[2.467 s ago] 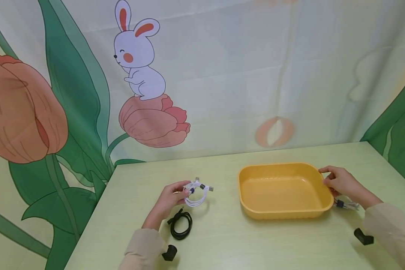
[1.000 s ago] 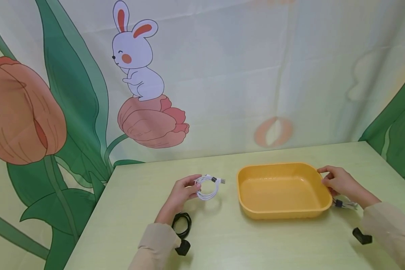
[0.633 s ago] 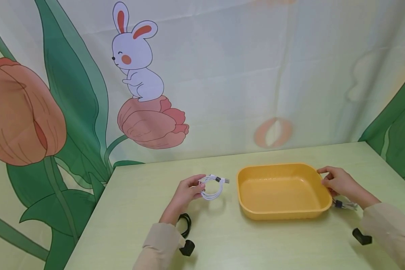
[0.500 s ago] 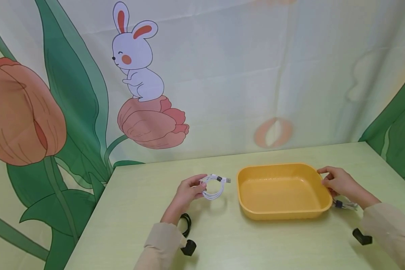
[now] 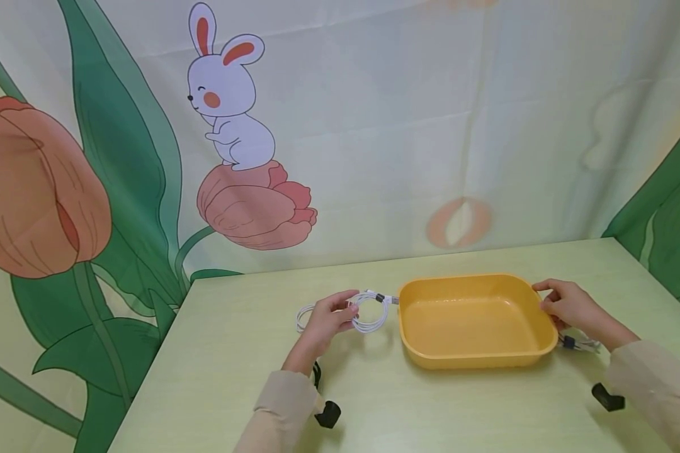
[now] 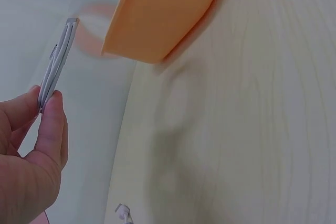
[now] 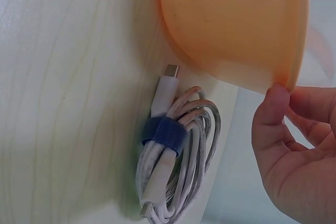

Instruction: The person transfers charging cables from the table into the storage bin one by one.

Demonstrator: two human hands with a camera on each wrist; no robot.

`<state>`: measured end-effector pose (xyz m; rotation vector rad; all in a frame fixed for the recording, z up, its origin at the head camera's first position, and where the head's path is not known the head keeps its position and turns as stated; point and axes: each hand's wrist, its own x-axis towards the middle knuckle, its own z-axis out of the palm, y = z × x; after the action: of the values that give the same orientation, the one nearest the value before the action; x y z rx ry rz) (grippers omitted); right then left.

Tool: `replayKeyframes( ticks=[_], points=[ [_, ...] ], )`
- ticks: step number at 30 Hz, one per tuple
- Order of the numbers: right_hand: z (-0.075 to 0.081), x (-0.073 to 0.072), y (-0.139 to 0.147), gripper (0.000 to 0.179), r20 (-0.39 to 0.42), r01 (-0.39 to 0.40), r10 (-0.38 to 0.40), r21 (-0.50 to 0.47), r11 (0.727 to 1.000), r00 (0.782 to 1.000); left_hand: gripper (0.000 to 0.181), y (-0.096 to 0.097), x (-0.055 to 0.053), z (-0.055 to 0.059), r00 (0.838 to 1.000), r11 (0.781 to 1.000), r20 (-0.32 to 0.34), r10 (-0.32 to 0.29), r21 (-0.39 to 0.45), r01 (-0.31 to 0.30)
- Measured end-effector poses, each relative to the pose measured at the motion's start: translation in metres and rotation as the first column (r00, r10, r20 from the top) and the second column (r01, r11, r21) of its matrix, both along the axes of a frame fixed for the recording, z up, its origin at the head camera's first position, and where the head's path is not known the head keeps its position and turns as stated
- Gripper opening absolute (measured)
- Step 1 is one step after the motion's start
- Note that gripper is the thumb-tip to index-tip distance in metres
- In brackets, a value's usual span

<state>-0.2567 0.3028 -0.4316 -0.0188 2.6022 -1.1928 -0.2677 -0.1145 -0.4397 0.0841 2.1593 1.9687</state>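
My left hand (image 5: 331,321) pinches a coiled white USB cable (image 5: 369,313) between thumb and fingers. The coil is raised over the table, its metal plug pointing at the left end of the yellow plastic tub (image 5: 476,362) and overlapping its rim in the head view. The left wrist view shows the held cable (image 6: 56,61) edge-on, with a shadow on the table below. My right hand (image 5: 572,308) pinches the tub's right rim, thumb outside. Beneath that hand lies another coiled white cable (image 7: 178,156) with a blue strap.
A further white cable coil (image 5: 301,318) lies behind my left hand, partly hidden. A black cable (image 5: 317,374) is mostly covered by my left wrist. Black wrist cameras (image 5: 328,414) hang under both sleeves. A printed cloth (image 5: 362,157) rises at the table's back edge.
My left hand has moved right with the white cable, up to the tub. A white coil now shows behind it, and the black cable is more covered. The right hand and tub stay put.
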Motion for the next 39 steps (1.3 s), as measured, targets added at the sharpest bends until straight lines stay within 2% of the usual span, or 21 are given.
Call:
replayKeyframes(
  ticks=[14, 19, 28, 39],
  points=[
    [0.001, -0.001, 0.001, 0.042, -0.001, 0.0, 0.0, -0.002, 1.0, 1.0, 0.038, 0.016, -0.003, -0.001, 1.0, 0.998, 0.005, 0.017, 0.054, -0.017],
    [0.0, -0.002, 0.001, 0.042, -0.004, 0.001, -0.001, -0.005, 1.0, 1.0, 0.037, 0.023, -0.003, 0.001, 0.999, 0.999, 0.015, 0.034, 0.039, -0.034],
    [-0.001, -0.003, 0.002, 0.042, -0.003, 0.002, -0.002, -0.008, 1.0, 1.0, 0.036, 0.035, -0.005, -0.001, 0.998, 0.998, 0.034, 0.06, 0.034, -0.061],
    [-0.002, -0.001, 0.0, 0.042, 0.009, 0.017, -0.017, 0.005, 1.0, 1.0, 0.035, 0.049, -0.006, -0.003, 0.999, 0.998, 0.027, 0.044, 0.041, -0.046]
  ],
)
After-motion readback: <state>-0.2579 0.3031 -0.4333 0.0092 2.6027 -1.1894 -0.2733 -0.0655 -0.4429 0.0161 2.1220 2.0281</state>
